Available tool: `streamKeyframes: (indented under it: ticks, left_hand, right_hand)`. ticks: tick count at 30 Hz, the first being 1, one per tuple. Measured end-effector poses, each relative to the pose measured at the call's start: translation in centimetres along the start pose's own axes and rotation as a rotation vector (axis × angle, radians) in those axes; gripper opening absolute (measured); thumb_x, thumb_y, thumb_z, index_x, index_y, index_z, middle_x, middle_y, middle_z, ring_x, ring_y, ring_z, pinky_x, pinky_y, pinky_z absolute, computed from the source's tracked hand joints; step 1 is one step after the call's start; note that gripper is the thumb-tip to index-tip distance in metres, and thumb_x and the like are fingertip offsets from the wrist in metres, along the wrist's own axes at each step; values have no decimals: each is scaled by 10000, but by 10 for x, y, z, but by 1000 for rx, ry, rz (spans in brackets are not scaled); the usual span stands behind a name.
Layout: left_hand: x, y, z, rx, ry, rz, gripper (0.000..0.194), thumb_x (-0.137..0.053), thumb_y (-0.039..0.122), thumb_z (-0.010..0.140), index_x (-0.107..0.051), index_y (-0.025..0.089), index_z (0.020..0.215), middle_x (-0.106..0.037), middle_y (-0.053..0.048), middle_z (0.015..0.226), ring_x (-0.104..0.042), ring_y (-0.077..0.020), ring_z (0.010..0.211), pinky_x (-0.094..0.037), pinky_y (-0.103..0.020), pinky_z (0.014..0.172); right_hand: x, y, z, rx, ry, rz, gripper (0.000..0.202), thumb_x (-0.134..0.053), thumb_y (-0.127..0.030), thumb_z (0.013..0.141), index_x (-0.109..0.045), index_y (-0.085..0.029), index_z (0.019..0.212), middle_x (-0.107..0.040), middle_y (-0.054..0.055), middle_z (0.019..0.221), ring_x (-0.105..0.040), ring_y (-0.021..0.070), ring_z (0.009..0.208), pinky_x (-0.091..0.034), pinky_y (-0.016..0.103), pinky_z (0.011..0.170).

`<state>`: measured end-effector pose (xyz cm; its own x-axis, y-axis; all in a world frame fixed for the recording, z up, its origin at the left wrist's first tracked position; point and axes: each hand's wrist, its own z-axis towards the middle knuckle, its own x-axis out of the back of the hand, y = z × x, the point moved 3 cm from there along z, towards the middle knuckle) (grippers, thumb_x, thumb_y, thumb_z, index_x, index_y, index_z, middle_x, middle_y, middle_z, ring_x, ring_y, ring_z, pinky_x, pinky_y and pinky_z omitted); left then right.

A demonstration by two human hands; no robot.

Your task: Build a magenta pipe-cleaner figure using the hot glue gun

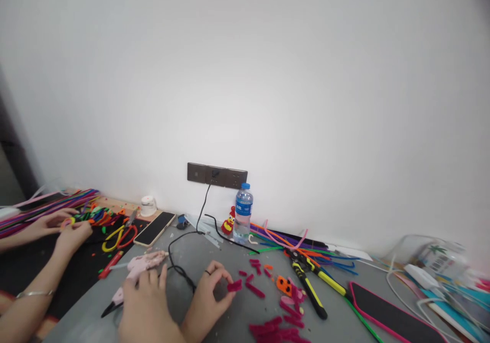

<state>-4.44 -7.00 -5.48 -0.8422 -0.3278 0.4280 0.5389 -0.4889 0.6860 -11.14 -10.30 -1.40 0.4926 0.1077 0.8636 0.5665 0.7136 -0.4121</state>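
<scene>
My left hand (146, 304) is over a pink hot glue gun (140, 265), with its bent fingers against the gun and covering part of it. A pale glue stick sticks out of the gun's back. Between thumb and forefinger, my right hand (210, 298) pinches a short magenta pipe cleaner piece (235, 285); a dark ring is on one finger. Right of that hand lie loose magenta pieces (255, 290), a larger pile of them (273, 330), and a small orange piece with black dots (284, 284).
A water bottle (243, 215) stands by the wall beside a red-and-yellow figure (228, 221). Yellow-black pliers (311, 287) lie right, before colored pipe cleaners. Left are a phone (155, 228), scissors (119, 237) and another person's hands (72, 233). A black cable (182, 271) crosses the table.
</scene>
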Motion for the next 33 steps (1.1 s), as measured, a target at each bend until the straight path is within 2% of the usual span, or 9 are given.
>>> streamKeyframes:
  ticks: [2, 4, 9, 13, 17, 22, 26, 28, 33]
  left_hand:
    - [-1, -3, -1, -26, -43, 7, 70, -732, 272, 685, -680, 307, 716, -573, 10, 731, -633, -223, 664, -504, -308, 496]
    - [-2, -5, -2, -21, -2, 8, 78, -740, 272, 674, -679, 308, 707, -572, 7, 719, -628, -226, 643, -500, -313, 482]
    - [-3, -6, -1, 50, 53, -142, 126, -772, 247, 626, -675, 307, 681, -568, 3, 699, -628, -245, 634, -500, -329, 467]
    - [0, -1, -3, 63, 186, -251, 144, -781, 238, 601, -658, 304, 637, -561, -1, 670, -625, -252, 623, -492, -326, 446]
    - [2, 2, -4, 47, 144, -262, 162, -784, 227, 599, -659, 317, 649, -562, 2, 673, -629, -254, 628, -495, -331, 448]
    - [3, 1, -4, 49, 113, -190, 189, -788, 216, 601, -661, 330, 682, -562, 3, 690, -640, -263, 670, -492, -328, 459]
    - [0, 2, -4, 47, -40, -55, 155, -762, 231, 644, -663, 333, 704, -570, 6, 692, -638, -249, 659, -496, -325, 473]
    - [0, 2, -4, 35, -80, -15, 140, -754, 241, 662, -666, 333, 721, -577, 5, 704, -639, -246, 665, -497, -324, 478]
    - [-1, 4, -5, 17, -91, -19, 109, -733, 250, 696, -669, 327, 739, -589, 5, 721, -644, -242, 678, -503, -325, 490]
  right_hand:
    - [-19, -5, 5, -78, -81, 30, 298, -563, -254, 856, -652, -191, 1133, -666, 187, 1140, -577, 354, 1133, -338, 603, 1018]
    - [-27, -4, 4, -117, -89, 52, 288, -551, -304, 874, -664, -233, 1130, -674, 179, 1140, -585, 360, 1139, -337, 611, 1015]
    - [-13, 1, -10, -114, -141, 119, 385, -622, -303, 763, -639, -262, 1145, -756, 114, 935, -691, 330, 939, -284, 623, 1041]
    - [0, -5, -8, -154, -260, 80, 491, -658, -304, 681, -621, -210, 1161, -746, 167, 983, -690, 364, 938, -337, 615, 999]
    - [-3, -11, 2, -232, -313, 122, 524, -639, -400, 719, -601, -164, 1185, -724, 217, 1030, -676, 403, 951, -492, 550, 826]
    - [-12, -8, 2, -279, -217, 176, 437, -615, -517, 743, -671, -197, 1036, -733, 193, 982, -667, 414, 940, -493, 575, 798]
    - [-15, -1, -4, -381, -220, 94, 309, -659, -312, 734, -669, -217, 1028, -718, 191, 1021, -664, 403, 949, -504, 568, 760]
    - [-15, 2, -7, -389, -252, 42, 352, -673, -183, 691, -656, -222, 1041, -719, 188, 1014, -674, 392, 928, -516, 540, 737]
    - [-14, 13, -16, -224, -204, 74, 398, -629, -123, 634, -616, -236, 1015, -739, 138, 897, -700, 375, 814, -531, 490, 683]
